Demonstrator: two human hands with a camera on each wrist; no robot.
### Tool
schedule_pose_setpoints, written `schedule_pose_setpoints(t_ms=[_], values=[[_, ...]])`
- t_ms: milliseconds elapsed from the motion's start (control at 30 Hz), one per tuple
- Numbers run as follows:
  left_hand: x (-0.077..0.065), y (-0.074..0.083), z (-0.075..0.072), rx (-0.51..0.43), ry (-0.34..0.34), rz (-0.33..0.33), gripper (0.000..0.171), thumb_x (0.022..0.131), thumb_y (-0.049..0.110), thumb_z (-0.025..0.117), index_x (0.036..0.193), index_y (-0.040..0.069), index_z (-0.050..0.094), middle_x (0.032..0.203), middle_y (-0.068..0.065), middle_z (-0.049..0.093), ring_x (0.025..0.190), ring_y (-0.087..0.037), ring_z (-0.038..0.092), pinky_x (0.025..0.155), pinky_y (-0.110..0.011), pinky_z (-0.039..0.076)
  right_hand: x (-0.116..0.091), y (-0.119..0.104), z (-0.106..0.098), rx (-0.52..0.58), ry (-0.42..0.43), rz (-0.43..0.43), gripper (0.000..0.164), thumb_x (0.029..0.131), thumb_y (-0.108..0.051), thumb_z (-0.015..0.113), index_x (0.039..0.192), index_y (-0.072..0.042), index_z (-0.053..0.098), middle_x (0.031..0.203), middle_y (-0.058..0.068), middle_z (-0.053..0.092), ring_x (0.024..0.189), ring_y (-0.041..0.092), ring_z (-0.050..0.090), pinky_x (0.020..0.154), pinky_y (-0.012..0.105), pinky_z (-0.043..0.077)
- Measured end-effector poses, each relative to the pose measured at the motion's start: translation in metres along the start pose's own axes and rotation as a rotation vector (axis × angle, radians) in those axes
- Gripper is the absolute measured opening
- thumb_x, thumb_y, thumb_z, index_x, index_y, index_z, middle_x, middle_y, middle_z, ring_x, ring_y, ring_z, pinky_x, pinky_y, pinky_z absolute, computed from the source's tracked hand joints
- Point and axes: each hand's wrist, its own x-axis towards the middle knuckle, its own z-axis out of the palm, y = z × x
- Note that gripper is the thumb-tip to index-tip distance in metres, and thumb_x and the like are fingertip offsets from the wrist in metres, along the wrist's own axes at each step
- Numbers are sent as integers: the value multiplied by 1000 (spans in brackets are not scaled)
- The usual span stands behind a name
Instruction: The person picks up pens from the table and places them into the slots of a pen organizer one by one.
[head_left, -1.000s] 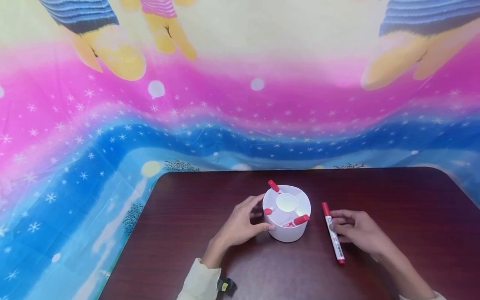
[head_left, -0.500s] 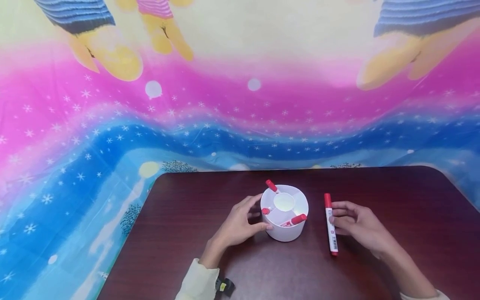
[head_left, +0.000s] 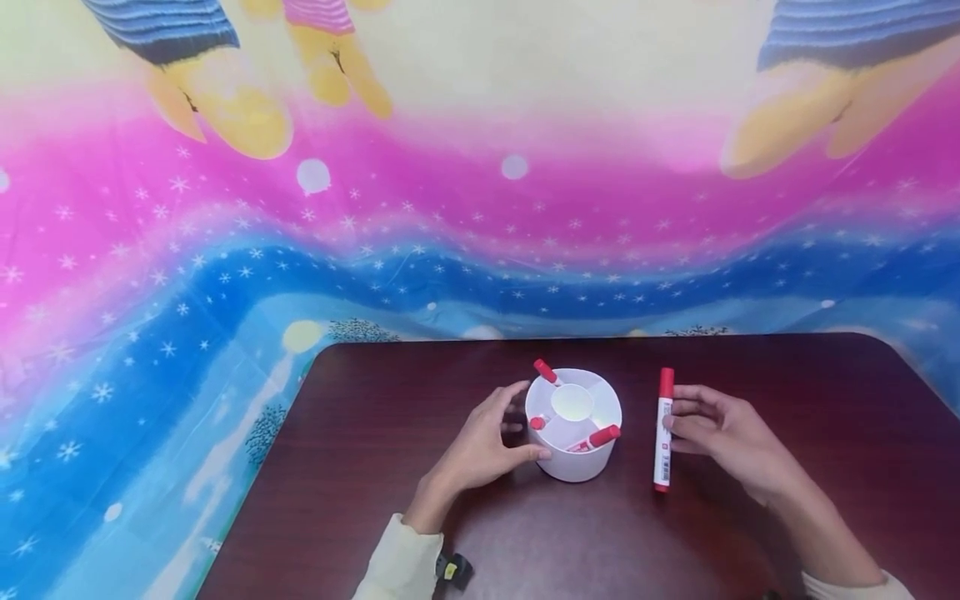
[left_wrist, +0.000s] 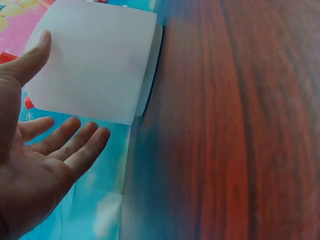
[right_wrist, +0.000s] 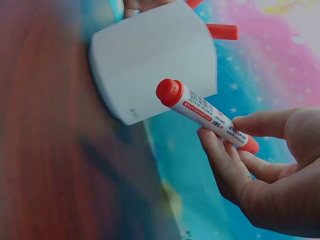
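Observation:
A round white desk organizer (head_left: 573, 467) with compartments stands on the table, several red-capped markers leaning in it. One of these markers (head_left: 602, 437) tilts over the front right rim. My left hand (head_left: 480, 446) is at the organizer's left side, thumb at its front wall. In the left wrist view the loosely extended fingers (left_wrist: 85, 150) of that hand lie beside the white wall. To the right of the organizer, my right hand (head_left: 731, 437) pinches a red-and-white marker (head_left: 663, 442) between thumb and fingers. The marker stands nearly upright in the head view, its longer red cap at the top.
Everything is on a dark brown wooden table (head_left: 360, 400) with rounded far corners. Behind it hangs a colourful printed cloth (head_left: 450, 208). A black strap device (head_left: 454, 572) sits at the left sleeve (head_left: 401, 562).
My right hand has moved up and away with the marker, which has turned from slanted to nearly upright. The left hand and the organizer have stayed in place.

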Motion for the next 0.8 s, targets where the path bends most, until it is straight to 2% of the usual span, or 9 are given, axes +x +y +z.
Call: schedule_pose_setpoints(t_ms=[167,267,467,800], values=[[0,1,1,-13,-8,1,101,85,42,93,167,22,37,150,-1,56,128,-21,68,102,-32,63,4,-14,-5,3,13,-66,61,105,-10,69,153,13,39,121,4,65,100,6,74,86,32,68],[1,0,2,-14,-19,13,101,86,43,92,168,25,36,158,-1,52,132,-23,68,103,-31,62,8,-22,-5,9,23,-91,61,105,-10,69,153,12,40,119,-1,65,100,6,75,85,30,68],[1,0,4,-20,-20,45,98,86,41,92,167,30,37,157,0,54,132,-21,68,103,-28,61,15,-34,-3,65,34,-132,61,105,-7,69,154,12,38,118,-4,66,99,8,76,84,28,68],[1,1,5,-54,-15,29,96,85,37,93,165,31,40,155,1,55,132,-19,67,102,-28,62,21,-53,4,56,69,-117,64,105,-12,70,158,4,37,121,-2,62,102,6,74,85,27,67]])
